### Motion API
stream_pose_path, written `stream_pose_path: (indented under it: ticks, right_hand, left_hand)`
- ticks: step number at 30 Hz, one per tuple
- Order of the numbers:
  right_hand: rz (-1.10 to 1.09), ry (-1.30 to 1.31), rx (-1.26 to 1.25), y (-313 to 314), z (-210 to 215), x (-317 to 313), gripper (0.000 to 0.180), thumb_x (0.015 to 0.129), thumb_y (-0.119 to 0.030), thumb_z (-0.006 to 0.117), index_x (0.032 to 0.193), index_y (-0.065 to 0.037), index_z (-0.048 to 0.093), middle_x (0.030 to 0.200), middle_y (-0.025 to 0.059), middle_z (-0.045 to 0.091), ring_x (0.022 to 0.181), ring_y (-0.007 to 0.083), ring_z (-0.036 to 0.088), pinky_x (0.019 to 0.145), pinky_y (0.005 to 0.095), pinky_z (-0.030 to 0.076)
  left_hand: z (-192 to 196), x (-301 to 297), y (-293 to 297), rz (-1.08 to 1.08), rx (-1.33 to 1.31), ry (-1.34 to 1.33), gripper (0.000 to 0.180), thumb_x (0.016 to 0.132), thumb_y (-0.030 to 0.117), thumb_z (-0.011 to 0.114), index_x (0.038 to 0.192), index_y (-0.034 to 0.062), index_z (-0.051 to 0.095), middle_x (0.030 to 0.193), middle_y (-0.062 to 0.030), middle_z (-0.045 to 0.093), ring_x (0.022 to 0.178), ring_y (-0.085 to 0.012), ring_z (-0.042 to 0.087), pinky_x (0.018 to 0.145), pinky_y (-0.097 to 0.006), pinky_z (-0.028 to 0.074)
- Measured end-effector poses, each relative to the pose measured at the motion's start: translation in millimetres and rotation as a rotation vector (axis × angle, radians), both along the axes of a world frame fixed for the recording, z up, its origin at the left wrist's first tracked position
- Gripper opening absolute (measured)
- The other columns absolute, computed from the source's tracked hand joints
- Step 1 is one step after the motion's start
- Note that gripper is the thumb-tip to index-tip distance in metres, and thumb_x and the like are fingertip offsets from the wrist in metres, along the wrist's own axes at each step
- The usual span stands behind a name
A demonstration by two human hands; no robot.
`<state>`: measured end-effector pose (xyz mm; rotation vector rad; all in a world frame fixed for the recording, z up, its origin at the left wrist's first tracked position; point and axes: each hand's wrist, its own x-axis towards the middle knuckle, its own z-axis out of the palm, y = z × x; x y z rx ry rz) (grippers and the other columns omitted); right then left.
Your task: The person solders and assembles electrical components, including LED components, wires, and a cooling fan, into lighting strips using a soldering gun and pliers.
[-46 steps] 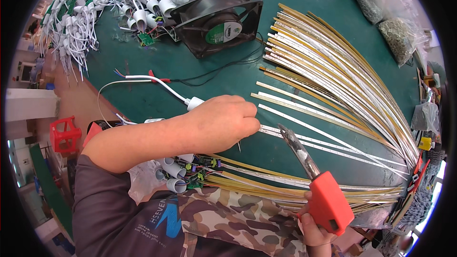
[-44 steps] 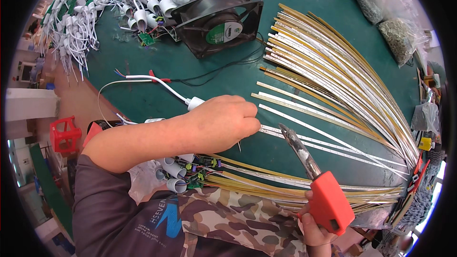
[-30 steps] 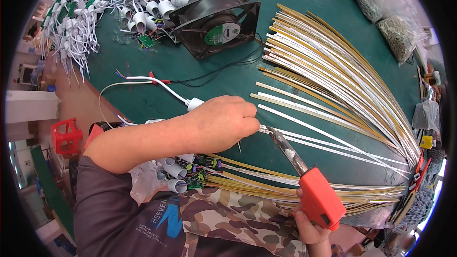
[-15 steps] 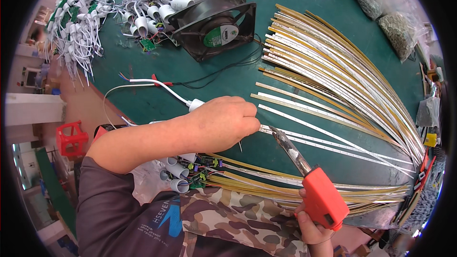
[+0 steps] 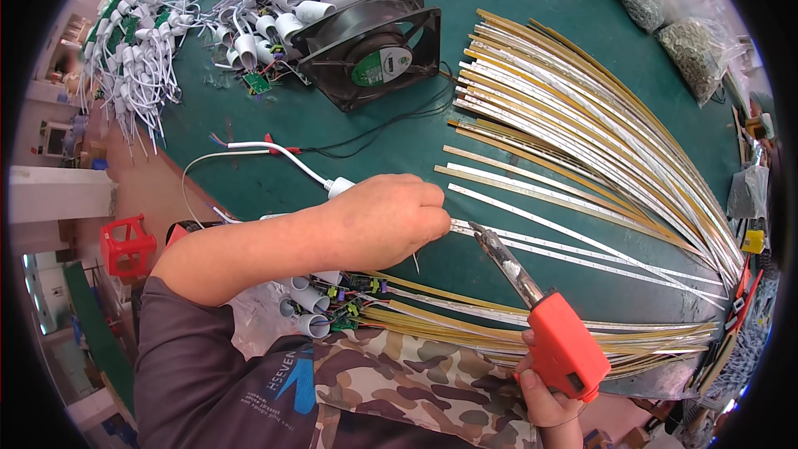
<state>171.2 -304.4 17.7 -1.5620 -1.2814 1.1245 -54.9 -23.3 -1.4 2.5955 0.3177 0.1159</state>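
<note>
My right hand (image 5: 544, 395), low on the right, grips a soldering gun (image 5: 568, 347) by its red handle. Its dark metal tip points up and left, close to the end of a thin white LED strip (image 5: 540, 243); whether they touch I cannot tell. Just left of that tip, my left hand (image 5: 397, 214) is closed, fingers pinched together at the strip's end. What lies inside the pinch is hidden, though a fine wire end pokes out below. Behind the hand, a white plug-like housing (image 5: 339, 187) with a white cable shows on the green table (image 5: 274, 175).
Many white and yellow strips (image 5: 573, 133) fan out at the right. A black fan (image 5: 370, 50) stands at the back. White housings with circuit boards (image 5: 287, 0) are heaped behind it. Closer, more strips (image 5: 515, 328) lie by my apron; clear bags (image 5: 694, 50) sit far right.
The whole view has shifted very slightly. Both hands and the soldering gun keep nearly the same places and grips.
</note>
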Motion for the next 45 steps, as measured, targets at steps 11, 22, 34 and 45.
stream_pose_path:
  ticks: [11,22,34,45]
  right_hand:
    - [0.013,-0.055,0.019,0.2,0.4,1.3,0.053,0.086,-0.009,0.067,0.133,0.005,0.048,0.125,0.0179,0.06,0.079,0.0169,0.063,0.071,0.0298,0.052]
    - [-0.035,0.096,0.048,3.4,-0.9,-2.2,0.052,0.086,-0.007,0.065,0.133,0.006,0.047,0.124,0.0202,0.06,0.075,0.0177,0.062,0.068,0.0303,0.052]
    - [0.021,0.025,0.027,4.6,-0.4,-0.2,0.049,0.085,-0.002,0.062,0.131,0.006,0.049,0.122,0.0194,0.061,0.075,0.0172,0.062,0.069,0.03,0.052]
    - [0.08,0.026,0.019,19.7,4.7,-8.7,0.048,0.084,0.002,0.059,0.131,0.008,0.05,0.117,0.0187,0.064,0.078,0.0174,0.064,0.073,0.0307,0.053]
  left_hand:
    - [1.1,0.5,0.1,0.04,0.032,0.003,0.01,0.083,0.012,0.068,0.093,0.0076,0.068,0.083,-0.0057,0.059,0.081,-0.0278,0.061,0.072,-0.039,0.051]
    - [0.1,1.5,3.2,0.055,0.128,-0.012,0.015,0.082,0.012,0.069,0.097,0.0092,0.071,0.082,-0.0039,0.059,0.079,-0.0257,0.062,0.071,-0.039,0.05]
    - [-4.2,-0.1,0.1,0.059,0.086,-0.043,0.008,0.082,0.013,0.067,0.089,0.0098,0.068,0.08,-0.0034,0.057,0.078,-0.0253,0.061,0.071,-0.038,0.05]
    - [-4.0,-0.6,-0.3,0.059,0.081,-0.062,0.009,0.079,0.011,0.067,0.089,0.0096,0.068,0.081,-0.0029,0.058,0.078,-0.0246,0.061,0.072,-0.038,0.05]
